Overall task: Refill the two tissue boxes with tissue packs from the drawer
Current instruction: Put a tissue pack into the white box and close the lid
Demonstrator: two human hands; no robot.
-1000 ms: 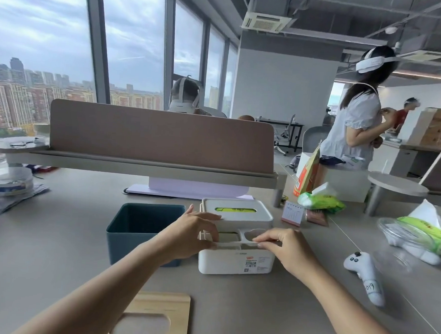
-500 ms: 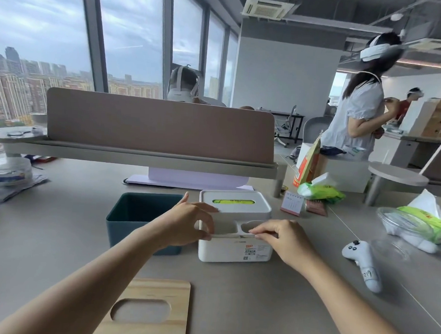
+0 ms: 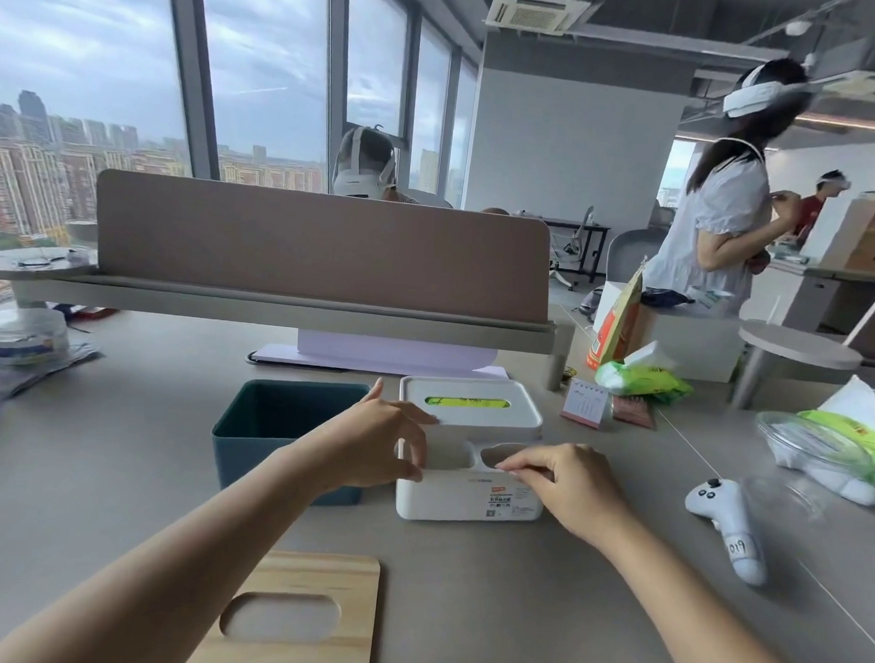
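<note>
Both hands rest on the white tissue box (image 3: 469,464) at desk centre: the left hand (image 3: 374,442) is pinched on its near-left corner, thumb on the front wall and fingers curled over the rim beside the lid, while the right hand (image 3: 564,477) presses fingertips (image 3: 517,468) along the near-right rim, touching but not visibly clamped. The box looks like stiff, smooth, light plastic, so it should slide easily; gripping the side walls rather than the thin lid edge seems safest. Its lid (image 3: 470,401), at 12 o'clock from the hands, sits on the rear half, and green pack wrap shows through the slot, so this box seems filled already. The two open front wells look empty. Touching it at 9 o'clock stands the dark teal box (image 3: 277,439), open-topped with nothing visible inside; its wooden lid (image 3: 288,622) lies flat at 6 o'clock. A green tissue pack (image 3: 643,382) lies at 2 o'clock, another pack (image 3: 855,444) rests in a clear bowl (image 3: 794,441) at 3 o'clock, and a white controller (image 3: 727,524) lies nearer the right hand. No drawer is in view
</note>
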